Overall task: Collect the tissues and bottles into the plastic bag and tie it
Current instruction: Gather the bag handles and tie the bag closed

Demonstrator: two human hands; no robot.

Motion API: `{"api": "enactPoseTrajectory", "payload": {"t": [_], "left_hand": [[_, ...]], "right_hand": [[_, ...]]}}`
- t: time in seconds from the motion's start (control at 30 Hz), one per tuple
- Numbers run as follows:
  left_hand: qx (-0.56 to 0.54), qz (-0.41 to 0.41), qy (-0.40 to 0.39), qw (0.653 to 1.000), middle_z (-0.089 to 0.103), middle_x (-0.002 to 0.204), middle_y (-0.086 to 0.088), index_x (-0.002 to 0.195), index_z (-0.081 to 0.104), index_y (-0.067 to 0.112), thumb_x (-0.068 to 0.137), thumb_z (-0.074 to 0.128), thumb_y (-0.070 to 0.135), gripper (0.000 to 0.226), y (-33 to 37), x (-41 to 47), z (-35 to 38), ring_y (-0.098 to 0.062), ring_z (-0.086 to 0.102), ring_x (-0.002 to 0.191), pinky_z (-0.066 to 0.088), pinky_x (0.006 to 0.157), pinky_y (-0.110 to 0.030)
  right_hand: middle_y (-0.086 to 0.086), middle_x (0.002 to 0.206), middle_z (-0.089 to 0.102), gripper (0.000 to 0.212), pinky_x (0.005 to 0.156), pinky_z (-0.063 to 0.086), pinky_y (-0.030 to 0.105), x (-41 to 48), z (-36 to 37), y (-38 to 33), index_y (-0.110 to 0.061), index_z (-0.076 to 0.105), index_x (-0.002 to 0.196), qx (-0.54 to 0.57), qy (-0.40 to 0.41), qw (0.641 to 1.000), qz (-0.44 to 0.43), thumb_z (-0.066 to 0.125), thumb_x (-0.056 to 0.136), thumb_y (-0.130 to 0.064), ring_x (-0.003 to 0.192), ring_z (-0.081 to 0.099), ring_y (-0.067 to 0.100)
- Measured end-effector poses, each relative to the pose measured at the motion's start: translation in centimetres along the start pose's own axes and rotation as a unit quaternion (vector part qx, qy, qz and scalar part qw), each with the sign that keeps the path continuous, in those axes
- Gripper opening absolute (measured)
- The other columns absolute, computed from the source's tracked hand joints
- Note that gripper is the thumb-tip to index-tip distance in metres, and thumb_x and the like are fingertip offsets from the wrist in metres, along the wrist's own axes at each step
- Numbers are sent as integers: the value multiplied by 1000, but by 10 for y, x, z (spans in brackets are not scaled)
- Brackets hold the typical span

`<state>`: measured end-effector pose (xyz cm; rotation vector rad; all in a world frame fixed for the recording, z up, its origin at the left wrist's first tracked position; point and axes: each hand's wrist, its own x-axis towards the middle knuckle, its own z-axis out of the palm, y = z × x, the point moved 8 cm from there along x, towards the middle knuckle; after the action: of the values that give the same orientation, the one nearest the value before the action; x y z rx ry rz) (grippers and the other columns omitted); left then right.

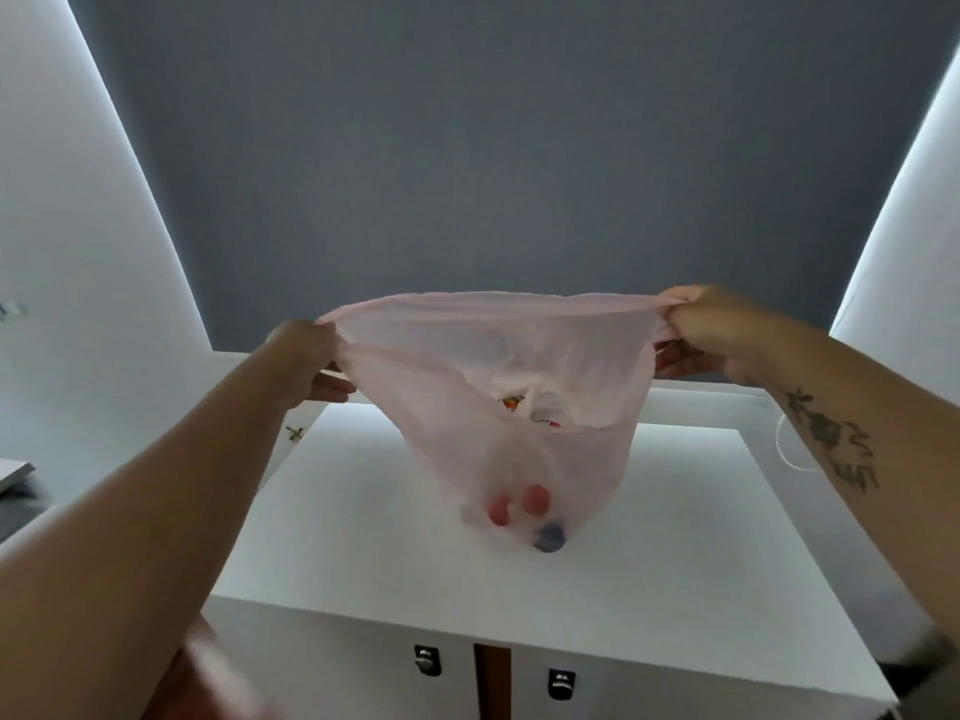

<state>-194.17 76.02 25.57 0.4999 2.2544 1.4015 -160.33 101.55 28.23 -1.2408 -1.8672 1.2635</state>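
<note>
Bag (498, 407) hangs above the cabinet (649, 537), my left hand (306, 356) and right hand (701, 330) each pinched tight on a rim corner, stretched wide to free ends for tying, I judge; bottles' caps (519, 504) show low inside.

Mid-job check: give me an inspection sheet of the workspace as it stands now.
Surface: white table, bare around the bag.
Job's things: pink plastic bag held open, untied, bottom at the tabletop; two red caps and one blue cap show through it.
Clutter: nothing seen.
Hands: left hand and right hand each grip one side of the bag's rim.
Cables: nothing seen.
Surroundings: grey wall, white side panels.
</note>
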Motion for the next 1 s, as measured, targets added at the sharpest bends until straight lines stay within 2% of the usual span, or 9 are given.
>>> {"api": "enactPoseTrajectory", "payload": {"t": [0.17, 0.23, 0.3, 0.43, 0.53, 0.63, 0.7, 0.8, 1.0], "left_hand": [[-170, -39, 31, 984, 67, 114, -17, 129, 56, 3, 95, 41, 0, 37, 0, 10, 44, -31, 63, 82, 50, 64, -35], [-187, -23, 71, 980, 53, 140, -18, 139, 46, 1, 100, 39, 13, 41, 9, 13, 53, -34, 60, 113, 47, 64, -32], [-158, -6, 106, 982, 56, 133, -13, 134, 47, 3, 99, 49, 29, 44, 17, 11, 57, -30, 59, 116, 51, 75, -31], [-202, 128, -125, 963, 70, 116, -19, 118, 66, 2, 75, 83, 35, 57, 52, 8, 80, -30, 70, 96, 59, 82, -38], [-51, 205, -238, 948, 70, 117, -15, 122, 64, 7, 67, 90, 24, 63, 56, -4, 86, -28, 69, 105, 57, 86, -36], [174, 250, -115, 946, 62, 109, 5, 119, 53, 21, 68, 90, 11, 64, 48, 3, 75, -13, 61, 98, 50, 77, -26], [252, 271, 14, 929, 59, 102, 2, 112, 53, 21, 76, 83, 15, 48, 43, 16, 63, -21, 57, 92, 42, 72, -31], [198, 255, 131, 937, 62, 91, -8, 100, 59, 9, 87, 72, 16, 20, 33, 37, 41, -30, 57, 83, 39, 63, -33], [-69, 170, 55, 981, 66, 74, -9, 79, 60, 8, 89, 65, -2, 15, 16, 79, 22, -27, 63, 75, 53, 78, -37]], "right_hand": [[13, 103, 74, 23, 66, 59, 34, 1, -3, 6, -10, 62, 119, 110, -37, 993, -12, 52, 99, -15, 79, 72, 27], [10, 110, 72, 29, 69, 59, 31, 0, 7, 13, -9, 63, 121, 68, -117, 991, -24, 65, 93, -16, 91, 71, 24], [7, 111, 71, 29, 77, 58, 29, 1, 11, 19, -11, 67, 115, -18, -157, 986, -55, 71, 87, -10, 98, 70, 21], [4, 83, 74, 10, 65, 56, 24, 13, -6, 20, -8, 71, 89, -117, -101, 983, -102, 62, 92, -8, 71, 68, 17], [2, 73, 63, 27, 62, 44, 28, 36, -26, 26, -14, 63, 75, -77, -18, 992, -101, 54, 98, -24, 66, 54, 19], [-1, 106, 66, 29, 93, 49, 41, 61, -23, 46, -23, 64, 102, 9, -12, 999, -42, 46, 97, -46, 99, 61, 22], [0, 112, 68, 30, 96, 52, 49, 75, -16, 53, -29, 64, 109, 107, -11, 994, -33, 42, 97, -46, 104, 65, 25], [3, 113, 70, 30, 85, 58, 51, 81, -4, 53, -27, 65, 115, 207, 4, 978, -40, 41, 99, -35, 102, 68, 26], [9, 111, 65, 25, 91, 53, 56, 89, 6, 48, -14, 56, 111, 211, 83, 973, -32, 53, 96, -34, 100, 63, 29]]}}
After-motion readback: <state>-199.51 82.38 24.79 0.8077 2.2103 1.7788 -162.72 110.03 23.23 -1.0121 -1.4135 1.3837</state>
